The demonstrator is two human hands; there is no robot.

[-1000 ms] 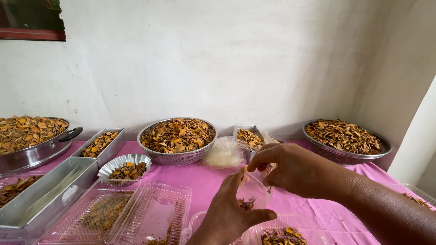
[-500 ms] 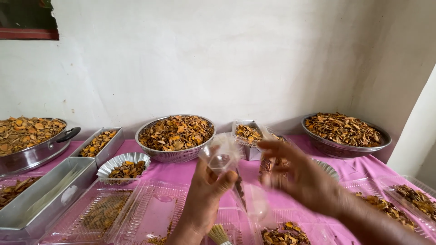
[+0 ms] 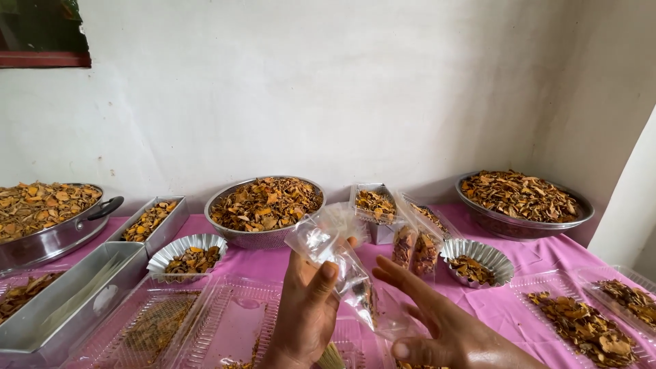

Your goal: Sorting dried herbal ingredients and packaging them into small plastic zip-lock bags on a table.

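- I am holding a little clear plastic bag (image 3: 333, 247) up in front of me with my left hand (image 3: 305, 313). My thumb and fingers are pinched shut on it near the top.
- My right hand (image 3: 444, 326) is just beside the bag, a bit lower. Its fingers are spread apart and it holds nothing. I cannot tell if a fingertip brushes the bag's bottom end.
- I think I am at the step of getting the bag open and ready. Next, it seems to me, my free hand needs to catch the loose edge softly, because the plastic is thin and floppy.
- Past my hands sits a big round bowl (image 3: 254, 235) full of dried orange bits. Just past my right hand stand filled bags (image 3: 414, 247) and a small frilly tin (image 3: 476, 262).
- Under my left hand lies a clear flat tray (image 3: 225, 321) on the pink cloth (image 3: 526, 263).
- Hard to see: the bag's mouth is crinkled, so I cannot tell if it is open. There may be a few dark bits low inside. My wrists are cut off at the bottom edge.
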